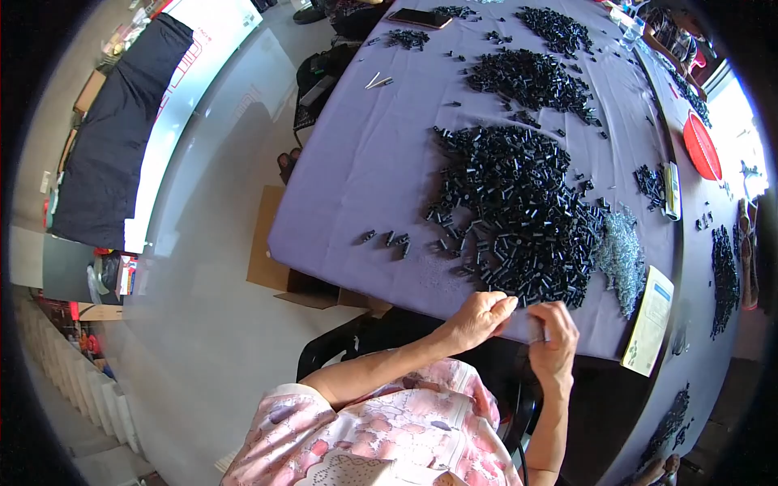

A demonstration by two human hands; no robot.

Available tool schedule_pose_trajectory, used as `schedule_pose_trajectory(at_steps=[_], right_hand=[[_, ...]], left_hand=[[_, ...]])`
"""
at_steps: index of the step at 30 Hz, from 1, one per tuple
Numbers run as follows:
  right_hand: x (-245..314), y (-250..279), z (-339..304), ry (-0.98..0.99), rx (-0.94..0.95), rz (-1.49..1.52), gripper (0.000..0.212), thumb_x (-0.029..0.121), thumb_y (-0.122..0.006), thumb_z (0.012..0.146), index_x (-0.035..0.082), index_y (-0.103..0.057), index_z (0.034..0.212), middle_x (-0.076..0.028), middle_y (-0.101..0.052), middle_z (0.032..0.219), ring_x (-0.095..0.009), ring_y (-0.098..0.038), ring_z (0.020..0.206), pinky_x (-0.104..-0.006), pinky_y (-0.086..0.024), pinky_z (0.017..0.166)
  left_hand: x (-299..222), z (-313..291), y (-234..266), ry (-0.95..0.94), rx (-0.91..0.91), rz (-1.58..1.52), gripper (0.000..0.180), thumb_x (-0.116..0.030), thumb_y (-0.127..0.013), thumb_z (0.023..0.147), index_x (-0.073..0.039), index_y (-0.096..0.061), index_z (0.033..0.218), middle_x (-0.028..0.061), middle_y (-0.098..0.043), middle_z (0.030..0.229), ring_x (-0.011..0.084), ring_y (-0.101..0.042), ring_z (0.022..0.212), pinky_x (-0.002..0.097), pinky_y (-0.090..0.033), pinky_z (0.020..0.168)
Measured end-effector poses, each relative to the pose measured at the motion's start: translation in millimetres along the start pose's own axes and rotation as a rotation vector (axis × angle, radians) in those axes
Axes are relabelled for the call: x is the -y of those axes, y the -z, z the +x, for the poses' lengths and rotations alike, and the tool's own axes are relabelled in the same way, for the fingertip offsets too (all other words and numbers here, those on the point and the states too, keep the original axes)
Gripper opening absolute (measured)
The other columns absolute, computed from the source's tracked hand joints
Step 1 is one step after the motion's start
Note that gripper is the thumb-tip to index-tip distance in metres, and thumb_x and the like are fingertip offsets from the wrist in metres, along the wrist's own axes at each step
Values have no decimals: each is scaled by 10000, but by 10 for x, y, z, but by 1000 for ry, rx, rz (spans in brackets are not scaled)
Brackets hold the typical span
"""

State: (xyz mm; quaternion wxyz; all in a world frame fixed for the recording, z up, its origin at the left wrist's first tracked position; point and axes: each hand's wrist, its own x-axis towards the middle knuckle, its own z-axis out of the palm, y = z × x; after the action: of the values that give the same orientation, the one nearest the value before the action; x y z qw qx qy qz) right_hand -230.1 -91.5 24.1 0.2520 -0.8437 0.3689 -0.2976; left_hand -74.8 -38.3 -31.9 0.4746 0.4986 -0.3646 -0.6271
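My left hand (480, 318) is pinched closed at the near edge of the table, just below the large pile of small black cylindrical parts (519, 202). Whatever its fingertips grip is too small to make out. Close by on the right, my right hand (554, 334) is raised with its fingers curled inward. A blurred dark shape shows by its palm, and I cannot name it. A heap of small clear or silvery pieces (622, 259) touches the right side of the black pile. Several loose black parts (393, 239) lie left of the pile.
Further piles of black parts (531, 79) spread along the purple-grey tablecloth (340, 178). A phone (421, 18) lies at the far left, a booklet (650, 322) at the near right corner. A red basket (702, 147) stands on the neighbouring table. An open cardboard box (267, 243) sits beneath the left edge.
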Motion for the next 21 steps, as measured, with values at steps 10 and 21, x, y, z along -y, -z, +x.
schedule_pose_trajectory(at_steps=[10, 21], right_hand=[[-1333, 553, -148, -314, -262, -369, 386, -140, -409, 671, 10, -600, 970, -170, -581, 877, -356, -584, 852, -405, -465, 779], [49, 33, 137, -163, 50, 152, 316, -122, -627, 711, 26, -642, 990, -91, -611, 925, -200, -623, 809, -283, -502, 676]], left_hand=[[-82, -101, 338, 50, -174, -206, 255, -333, -513, 966, -101, -529, 861, -29, -523, 668, 16, -415, 472, 168, -312, 386], [-78, -130, 247, -3, -129, -135, 219, -297, -535, 960, -87, -540, 897, -30, -533, 703, 8, -419, 520, 160, -312, 431]])
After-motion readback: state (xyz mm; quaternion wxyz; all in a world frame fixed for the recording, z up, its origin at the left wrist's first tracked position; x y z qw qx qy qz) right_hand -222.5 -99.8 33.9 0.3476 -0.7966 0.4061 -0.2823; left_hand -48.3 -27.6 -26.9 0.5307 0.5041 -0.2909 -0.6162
